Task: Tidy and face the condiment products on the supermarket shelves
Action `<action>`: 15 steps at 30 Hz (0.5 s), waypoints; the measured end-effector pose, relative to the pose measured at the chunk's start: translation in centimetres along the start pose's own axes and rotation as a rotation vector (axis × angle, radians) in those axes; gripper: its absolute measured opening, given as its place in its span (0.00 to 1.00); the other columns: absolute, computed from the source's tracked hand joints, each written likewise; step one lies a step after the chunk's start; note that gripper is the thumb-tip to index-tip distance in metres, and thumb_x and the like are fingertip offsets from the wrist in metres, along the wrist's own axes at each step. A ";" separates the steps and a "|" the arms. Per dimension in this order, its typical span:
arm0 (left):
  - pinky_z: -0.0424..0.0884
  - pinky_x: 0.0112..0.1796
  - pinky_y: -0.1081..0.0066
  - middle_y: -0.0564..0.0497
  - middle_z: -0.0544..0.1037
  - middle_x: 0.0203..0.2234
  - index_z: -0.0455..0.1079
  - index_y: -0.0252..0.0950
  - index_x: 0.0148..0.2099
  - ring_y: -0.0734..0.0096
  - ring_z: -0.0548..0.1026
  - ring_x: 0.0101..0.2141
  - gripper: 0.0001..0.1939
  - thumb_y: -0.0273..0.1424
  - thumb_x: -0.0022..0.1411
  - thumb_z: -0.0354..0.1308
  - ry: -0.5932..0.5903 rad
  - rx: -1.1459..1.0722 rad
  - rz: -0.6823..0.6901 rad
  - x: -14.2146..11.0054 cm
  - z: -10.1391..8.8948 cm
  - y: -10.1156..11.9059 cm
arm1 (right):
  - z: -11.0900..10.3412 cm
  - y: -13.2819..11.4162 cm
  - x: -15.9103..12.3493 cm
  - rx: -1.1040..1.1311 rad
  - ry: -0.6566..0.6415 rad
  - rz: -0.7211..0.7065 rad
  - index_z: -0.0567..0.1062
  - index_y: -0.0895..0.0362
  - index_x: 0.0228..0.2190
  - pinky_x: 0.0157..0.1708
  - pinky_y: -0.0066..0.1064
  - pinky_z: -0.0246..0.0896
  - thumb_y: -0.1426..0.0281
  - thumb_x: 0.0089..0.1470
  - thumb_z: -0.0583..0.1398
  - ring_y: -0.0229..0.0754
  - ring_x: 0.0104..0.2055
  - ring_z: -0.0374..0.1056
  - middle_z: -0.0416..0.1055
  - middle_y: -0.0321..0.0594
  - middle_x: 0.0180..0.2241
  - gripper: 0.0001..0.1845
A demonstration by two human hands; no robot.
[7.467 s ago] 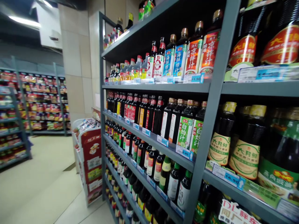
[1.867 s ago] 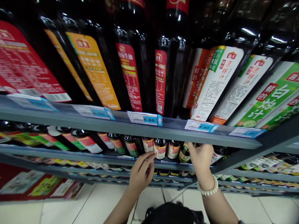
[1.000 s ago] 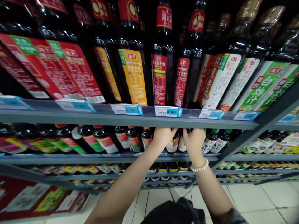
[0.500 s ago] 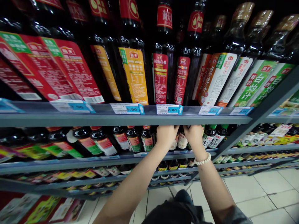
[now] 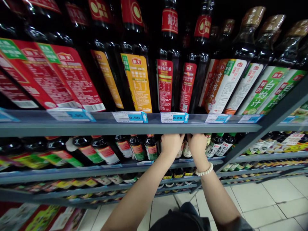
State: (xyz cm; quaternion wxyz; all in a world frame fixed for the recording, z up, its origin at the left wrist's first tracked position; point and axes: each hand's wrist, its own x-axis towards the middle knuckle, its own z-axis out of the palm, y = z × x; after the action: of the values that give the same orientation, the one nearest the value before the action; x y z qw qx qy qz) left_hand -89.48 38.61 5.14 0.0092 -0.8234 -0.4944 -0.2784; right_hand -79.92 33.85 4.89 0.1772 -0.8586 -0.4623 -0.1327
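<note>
Both my hands reach under the grey edge of the upper shelf point(image 5: 134, 129), in among dark sauce bottles on the shelf below. My left hand point(image 5: 171, 145) is beside a small bottle with a red and green label point(image 5: 151, 150). Its fingertips are hidden under the shelf edge. My right hand point(image 5: 198, 145), with a pale beaded bracelet point(image 5: 204, 170) on the wrist, is close by. A cream-labelled bottle point(image 5: 187, 151) shows between the hands. To the right stand green-capped bottles with white labels point(image 5: 213, 147). What the fingers touch or grip is hidden.
Tall dark bottles with red point(image 5: 165, 86), yellow point(image 5: 138, 83) and green point(image 5: 264, 86) labels fill the upper shelf above the hands. Price tags point(image 5: 127, 117) line its edge. A slanted grey post point(image 5: 250, 141) stands to the right. Lower shelves and a tiled floor point(image 5: 264, 199) lie below.
The shelves sit slightly lower in the view. My right hand has shifted a little left and turned slightly, showing more of the labels on its right. My left hand stays among the bottles.
</note>
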 end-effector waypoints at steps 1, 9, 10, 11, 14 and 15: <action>0.72 0.41 0.62 0.38 0.78 0.37 0.75 0.30 0.43 0.53 0.76 0.39 0.17 0.38 0.64 0.54 0.012 -0.010 -0.001 0.0 0.1 -0.1 | 0.0 0.0 0.0 -0.006 -0.006 -0.001 0.78 0.63 0.30 0.25 0.30 0.58 0.68 0.60 0.58 0.46 0.27 0.72 0.74 0.50 0.27 0.13; 0.71 0.42 0.62 0.38 0.78 0.37 0.75 0.30 0.43 0.53 0.76 0.40 0.17 0.40 0.64 0.54 0.021 -0.055 -0.010 -0.1 0.4 -0.2 | 0.1 0.1 0.0 -0.015 -0.026 -0.001 0.78 0.63 0.30 0.25 0.30 0.58 0.67 0.61 0.58 0.47 0.29 0.73 0.75 0.51 0.28 0.14; 0.71 0.42 0.62 0.38 0.78 0.37 0.75 0.30 0.43 0.53 0.76 0.40 0.17 0.39 0.64 0.54 0.021 -0.057 -0.011 -0.1 0.4 -0.2 | 0.1 0.1 0.0 -0.018 -0.030 0.001 0.78 0.63 0.30 0.25 0.30 0.58 0.67 0.61 0.57 0.48 0.29 0.73 0.75 0.51 0.28 0.14; 0.71 0.42 0.62 0.38 0.78 0.37 0.75 0.30 0.43 0.53 0.76 0.40 0.17 0.39 0.64 0.54 0.019 -0.058 -0.014 -0.1 0.4 -0.2 | 0.1 0.1 0.1 -0.020 -0.032 -0.001 0.78 0.63 0.31 0.25 0.30 0.57 0.67 0.61 0.57 0.48 0.29 0.73 0.75 0.51 0.28 0.14; 0.71 0.42 0.62 0.38 0.78 0.36 0.75 0.30 0.43 0.52 0.76 0.41 0.17 0.39 0.64 0.54 0.005 -0.055 -0.028 0.0 0.3 -0.1 | 0.0 0.2 0.2 -0.027 -0.027 -0.024 0.78 0.64 0.32 0.25 0.29 0.57 0.67 0.61 0.58 0.48 0.29 0.73 0.76 0.51 0.29 0.13; 0.71 0.43 0.62 0.38 0.78 0.37 0.74 0.30 0.44 0.52 0.76 0.41 0.17 0.40 0.64 0.54 -0.001 -0.052 -0.030 0.0 0.2 -0.1 | 0.0 0.3 0.3 -0.028 -0.025 -0.040 0.78 0.64 0.32 0.26 0.30 0.57 0.67 0.60 0.58 0.47 0.29 0.73 0.76 0.51 0.29 0.13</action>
State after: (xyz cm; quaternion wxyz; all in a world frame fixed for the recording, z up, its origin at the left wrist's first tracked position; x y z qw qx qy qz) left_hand -89.45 38.68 4.94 -0.0167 -0.8159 -0.4994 -0.2909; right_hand -79.50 33.91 4.95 0.1568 -0.8531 -0.4799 -0.1318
